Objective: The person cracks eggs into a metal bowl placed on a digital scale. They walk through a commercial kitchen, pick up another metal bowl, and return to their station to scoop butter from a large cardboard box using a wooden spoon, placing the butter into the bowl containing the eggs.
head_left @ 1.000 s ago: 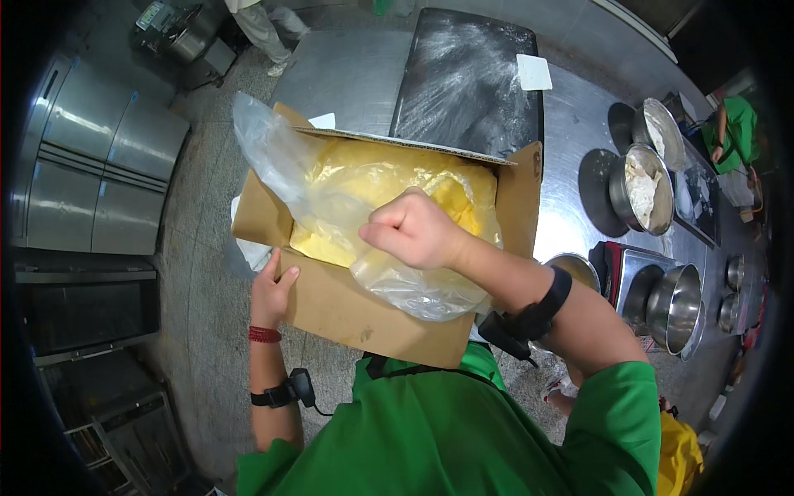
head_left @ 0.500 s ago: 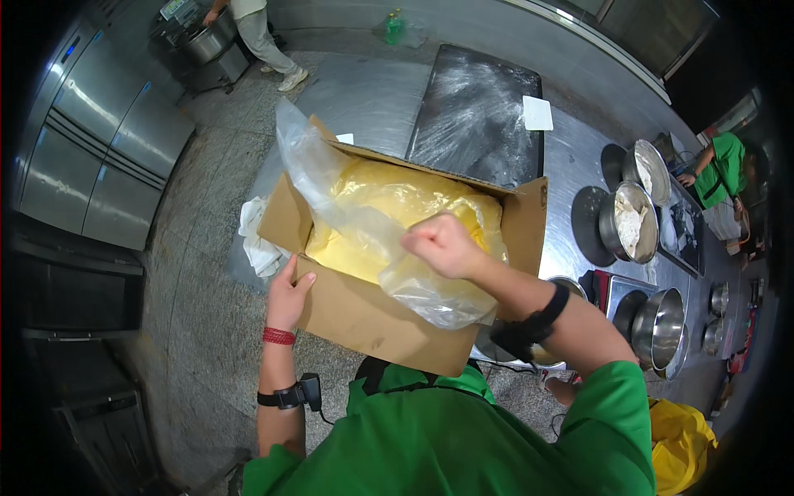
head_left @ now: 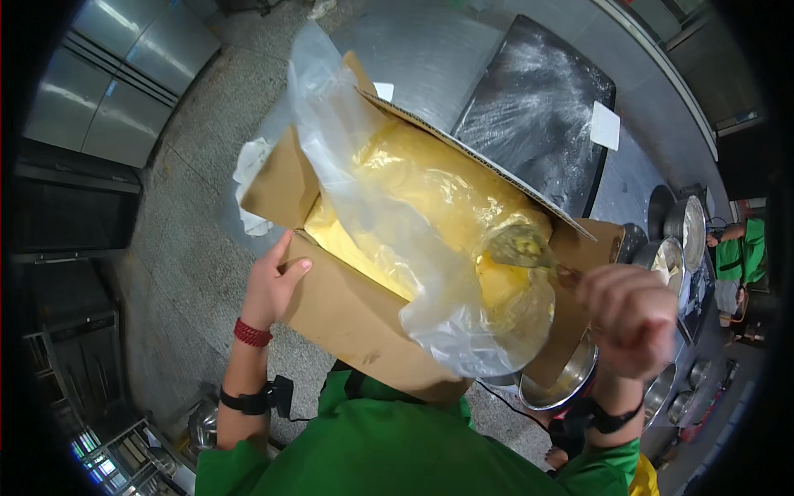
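Note:
A cardboard box [head_left: 372,336] with raised flaps holds a soft yellow butter-like block [head_left: 361,248]. Clear plastic liner [head_left: 335,136] covers much of the block and hangs over the near flap. My left hand [head_left: 275,285] grips the box's left front edge, thumb over the flap. Beyond the box's right end, my right hand [head_left: 628,318] is closed and blurred, around the handle of what looks like a metal scoop [head_left: 521,246]. The yellow-smeared head of the scoop lies at the block's right end, above an uncovered patch. Its exact shape is hard to make out.
A floury black tray [head_left: 529,116] and a white card [head_left: 605,126] lie on the steel table [head_left: 397,50] behind the box. Steel bowls [head_left: 566,382] stand to the right, where a person in green [head_left: 742,256] works. Steel cabinets [head_left: 124,70] line the left.
My right hand has moved right from above the liner to beyond the box's right end, and the scoop's head has come into sight. My left hand stays on the box edge. The view has shifted.

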